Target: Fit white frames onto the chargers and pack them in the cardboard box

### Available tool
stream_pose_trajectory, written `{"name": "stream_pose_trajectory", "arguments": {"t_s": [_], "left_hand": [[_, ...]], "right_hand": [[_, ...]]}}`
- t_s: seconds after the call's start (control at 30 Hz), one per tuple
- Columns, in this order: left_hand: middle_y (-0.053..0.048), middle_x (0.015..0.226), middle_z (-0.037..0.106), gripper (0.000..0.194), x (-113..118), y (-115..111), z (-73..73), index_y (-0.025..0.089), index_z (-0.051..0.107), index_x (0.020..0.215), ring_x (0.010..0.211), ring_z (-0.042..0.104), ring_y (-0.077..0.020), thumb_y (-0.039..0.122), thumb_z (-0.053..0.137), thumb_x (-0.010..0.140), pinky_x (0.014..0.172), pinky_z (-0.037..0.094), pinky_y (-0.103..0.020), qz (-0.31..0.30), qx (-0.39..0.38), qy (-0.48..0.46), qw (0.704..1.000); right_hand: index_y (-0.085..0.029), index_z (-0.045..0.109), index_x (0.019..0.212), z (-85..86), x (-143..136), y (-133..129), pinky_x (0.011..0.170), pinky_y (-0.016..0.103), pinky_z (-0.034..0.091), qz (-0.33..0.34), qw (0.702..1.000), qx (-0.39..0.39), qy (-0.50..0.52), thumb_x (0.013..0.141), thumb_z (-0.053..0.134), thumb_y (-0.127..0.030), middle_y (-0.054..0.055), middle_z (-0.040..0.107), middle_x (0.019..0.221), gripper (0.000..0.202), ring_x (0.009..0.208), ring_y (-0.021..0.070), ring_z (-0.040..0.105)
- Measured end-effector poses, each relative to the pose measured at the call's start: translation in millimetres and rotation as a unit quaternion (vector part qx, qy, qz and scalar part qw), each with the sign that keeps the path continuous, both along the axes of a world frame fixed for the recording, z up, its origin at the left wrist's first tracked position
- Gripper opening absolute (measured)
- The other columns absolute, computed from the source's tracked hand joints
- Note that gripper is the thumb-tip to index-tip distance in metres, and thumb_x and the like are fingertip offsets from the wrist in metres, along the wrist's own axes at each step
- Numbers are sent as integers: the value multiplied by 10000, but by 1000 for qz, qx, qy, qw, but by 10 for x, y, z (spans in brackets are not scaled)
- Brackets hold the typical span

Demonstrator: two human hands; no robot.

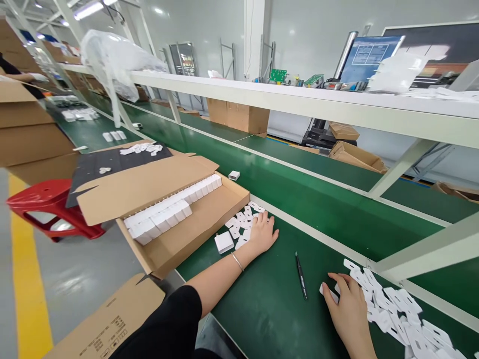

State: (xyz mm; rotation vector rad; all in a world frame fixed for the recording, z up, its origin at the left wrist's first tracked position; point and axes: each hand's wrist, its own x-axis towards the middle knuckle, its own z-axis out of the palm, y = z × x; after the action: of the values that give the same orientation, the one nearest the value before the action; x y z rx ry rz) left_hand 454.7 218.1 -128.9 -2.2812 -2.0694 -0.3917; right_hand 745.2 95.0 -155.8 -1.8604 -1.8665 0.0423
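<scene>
My left hand lies with its fingers spread over a small group of white plastic pieces on the green work surface. Beside that group is a white box-shaped housing. My right hand rests at the edge of a larger pile of flat white plastic plates with slots. Its thumb and fingers are apart, and one white plate shows partly behind the thumb. Black tweezers lie between my two hands.
An open cardboard box holds rows of white housings at the left. One more housing stands behind the box. A raised white shelf with slanted supports runs along the back. A red stool stands at far left.
</scene>
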Motion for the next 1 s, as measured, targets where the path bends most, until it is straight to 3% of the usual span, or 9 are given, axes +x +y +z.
{"name": "stream_pose_trajectory", "arguments": {"t_s": [0.17, 0.3, 0.47, 0.57, 0.7, 0.77, 0.87, 1.0], "left_hand": [[-232, 1651, 397, 666, -90, 60, -33, 144, 471, 1578, 1556, 292, -456, 529, 477, 1034, 1241, 255, -630, 27, -15, -7, 1000], [-241, 1609, 451, 656, -116, 59, -25, 133, 496, 1561, 1501, 384, -440, 524, 479, 1035, 1226, 298, -611, 25, -42, 3, 999], [-238, 1525, 521, 653, -101, 23, 53, 131, 464, 1582, 1411, 456, -418, 494, 472, 1039, 1202, 322, -601, 17, -32, 23, 999], [-245, 1448, 562, 630, -48, -15, 99, 111, 475, 1573, 1361, 479, -423, 450, 474, 1042, 1190, 315, -615, 9, -29, 35, 999], [-220, 1461, 560, 624, 58, 0, 179, 146, 486, 1571, 1353, 481, -408, 468, 496, 1037, 1203, 297, -583, -18, -27, 46, 998], [-211, 1526, 518, 621, 70, 125, 245, 166, 495, 1566, 1386, 457, -407, 488, 501, 1035, 1206, 291, -565, -20, -30, 53, 998], [-203, 1612, 434, 602, -13, 483, 402, 177, 478, 1571, 1443, 405, -403, 439, 514, 1030, 1203, 283, -542, 3, -34, 70, 997], [-293, 1563, 451, 583, -181, 898, 756, 81, 472, 1533, 1426, 438, -421, 341, 523, 1013, 1129, 357, -516, 68, -35, 78, 994]], "right_hand": [[-227, 694, 1128, 33, -27, 13, 854, 513, 515, 1, 1000, 6, 6, 941, 461, -543, 152, 638, 1178, 435, 1092, 365, 619], [-227, 702, 1123, 95, -85, -12, 854, 516, 505, -9, 1000, 7, -13, 948, 438, -578, 153, 641, 1171, 473, 1085, 370, 615], [-227, 720, 1147, 258, -193, -107, 812, 507, 469, -12, 993, 4, -119, 953, 445, -606, 161, 651, 1156, 506, 1052, 387, 597], [-223, 721, 1117, 313, -220, -144, 789, 481, 466, 13, 992, -3, -122, 958, 477, -592, 152, 667, 1104, 471, 994, 362, 599], [-245, 695, 1125, 264, -201, -153, 769, 432, 472, 67, 993, -28, -88, 981, 505, -534, 114, 669, 1049, 375, 937, 312, 608], [-238, 678, 1139, 199, -181, -138, 770, 420, 474, 78, 994, -17, -79, 1011, 478, -505, 110, 658, 1040, 358, 936, 301, 609], [-216, 659, 1148, 103, -166, -92, 762, 417, 475, 76, 994, 22, -76, 1042, 453, -492, 117, 641, 1034, 361, 914, 295, 602], [-206, 664, 1151, 150, -218, -91, 824, 434, 490, 61, 996, 25, -68, 1003, 579, -400, 123, 632, 1059, 259, 960, 307, 600]]}}
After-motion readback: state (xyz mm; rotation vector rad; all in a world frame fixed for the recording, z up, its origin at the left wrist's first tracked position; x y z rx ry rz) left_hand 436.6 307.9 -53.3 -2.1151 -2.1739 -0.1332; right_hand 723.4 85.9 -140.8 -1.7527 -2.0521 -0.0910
